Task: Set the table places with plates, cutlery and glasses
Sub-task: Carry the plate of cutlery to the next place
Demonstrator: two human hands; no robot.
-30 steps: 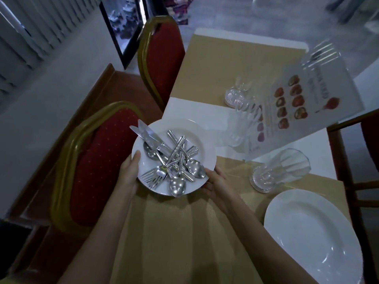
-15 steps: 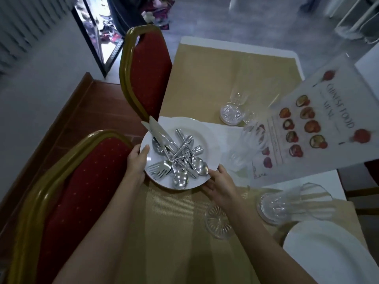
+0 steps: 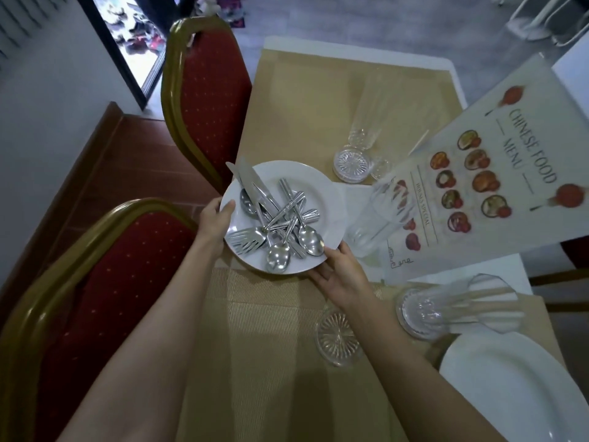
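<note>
You hold the white plate [image 3: 322, 186] of heaped cutlery [image 3: 277, 218] over the near placemat's [image 3: 271, 346] far edge, left hand [image 3: 215, 224] and right hand [image 3: 338, 275] curled around its rim. Only one bare plate [image 3: 516, 387] looks laid; cutlery remains unsorted. The glasses [image 3: 379, 215] blur, so their number is unclear

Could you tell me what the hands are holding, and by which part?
Both hands hold the cutlery-laden white plate by opposite rim edges.
</note>
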